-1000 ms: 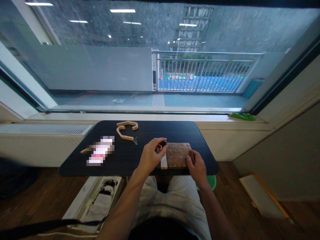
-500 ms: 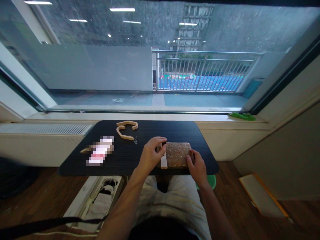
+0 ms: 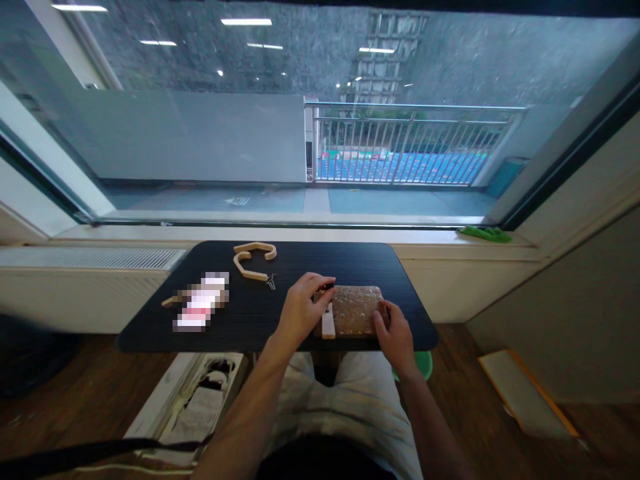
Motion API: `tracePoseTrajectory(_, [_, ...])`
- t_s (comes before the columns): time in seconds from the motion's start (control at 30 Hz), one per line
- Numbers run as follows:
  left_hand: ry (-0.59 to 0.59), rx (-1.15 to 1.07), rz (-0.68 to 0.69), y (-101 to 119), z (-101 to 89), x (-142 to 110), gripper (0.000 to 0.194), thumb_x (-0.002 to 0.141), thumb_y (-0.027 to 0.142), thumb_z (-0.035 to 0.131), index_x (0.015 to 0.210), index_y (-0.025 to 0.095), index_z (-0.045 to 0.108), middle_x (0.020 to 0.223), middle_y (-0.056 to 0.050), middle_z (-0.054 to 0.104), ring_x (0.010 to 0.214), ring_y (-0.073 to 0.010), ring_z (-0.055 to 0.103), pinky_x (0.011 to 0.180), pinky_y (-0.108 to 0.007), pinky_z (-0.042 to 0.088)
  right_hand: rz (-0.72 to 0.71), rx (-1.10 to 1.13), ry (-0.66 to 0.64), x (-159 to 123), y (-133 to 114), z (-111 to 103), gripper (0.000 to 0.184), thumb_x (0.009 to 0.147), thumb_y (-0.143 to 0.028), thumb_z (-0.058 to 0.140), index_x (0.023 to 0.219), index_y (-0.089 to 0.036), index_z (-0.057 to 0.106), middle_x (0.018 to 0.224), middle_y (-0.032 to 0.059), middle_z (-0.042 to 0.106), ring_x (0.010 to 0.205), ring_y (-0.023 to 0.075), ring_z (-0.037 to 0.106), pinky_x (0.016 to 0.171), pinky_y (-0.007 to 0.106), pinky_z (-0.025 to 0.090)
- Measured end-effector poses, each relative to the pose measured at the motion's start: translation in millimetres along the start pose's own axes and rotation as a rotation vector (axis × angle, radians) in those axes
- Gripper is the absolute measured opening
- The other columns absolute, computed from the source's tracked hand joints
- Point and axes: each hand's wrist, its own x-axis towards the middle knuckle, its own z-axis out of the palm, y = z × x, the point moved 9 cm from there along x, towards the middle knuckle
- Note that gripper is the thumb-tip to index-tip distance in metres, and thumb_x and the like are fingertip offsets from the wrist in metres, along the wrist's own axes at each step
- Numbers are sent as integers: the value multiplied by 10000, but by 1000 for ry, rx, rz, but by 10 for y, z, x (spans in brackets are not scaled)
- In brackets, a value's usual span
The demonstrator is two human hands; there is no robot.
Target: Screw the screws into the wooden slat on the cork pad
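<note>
A flat brown, shiny, speckled block (image 3: 357, 311) lies near the front edge of the dark table. Along its left end runs a pale wooden strip (image 3: 328, 321). My left hand (image 3: 303, 308) is closed at the strip's far end, thumb and fingertips pinching a small black piece (image 3: 328, 287), mostly hidden by the fingers. My right hand (image 3: 395, 329) grips the block's right edge, with the thumb on top. Farther left on the table are two bent wooden pieces (image 3: 250, 275) and a few small metal screws (image 3: 271, 283).
A pixelated flat item (image 3: 201, 303) lies on the left of the black table (image 3: 260, 320), over a wooden piece (image 3: 173, 301). Beyond stands the window sill with a green cloth (image 3: 484, 233). An open white box (image 3: 205, 393) is on the floor, and a green basin (image 3: 424, 364) shows below the table.
The left fingers shift slightly around the small black piece at the strip. The block and my right hand stay where they were.
</note>
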Motion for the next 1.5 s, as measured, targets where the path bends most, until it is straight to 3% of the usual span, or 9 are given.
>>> tracePoseTrajectory(0.57, [-43, 31, -12, -9, 26, 4, 211, 851, 120, 614, 1022, 182, 720, 991, -56, 763, 893, -175, 707, 875, -308, 568, -6, 0, 14, 1, -3, -9, 438, 867, -472, 476, 1131, -160, 635, 1103, 164, 699, 988, 297, 648, 878, 453, 490])
tracePoseTrajectory(0.93, [-53, -16, -49, -91, 60, 27, 218, 823, 90, 607, 987, 176, 721, 923, -46, 750, 771, -149, 680, 783, -279, 564, -19, 12, 20, 2, -14, -13, 437, 867, -471, 475, 1126, -157, 635, 1090, 164, 702, 985, 296, 646, 875, 454, 493])
tracePoseTrajectory(1.2, [21, -60, -23, -41, 113, 67, 133, 815, 107, 680, 912, 188, 725, 858, -25, 636, 723, -125, 624, 675, -235, 539, -4, 13, -1, 6, -35, -15, 465, 867, -489, 462, 1134, -144, 623, 1117, 178, 694, 1009, 306, 648, 892, 467, 492])
tracePoseTrajectory(1.5, [-7, -81, 5, 8, 105, 66, 126, 844, 140, 649, 938, 180, 723, 898, -46, 693, 771, -144, 658, 737, -268, 566, -7, -3, 9, -2, -19, -8, 454, 870, -482, 469, 1138, -153, 630, 1108, 167, 699, 990, 301, 647, 877, 460, 492])
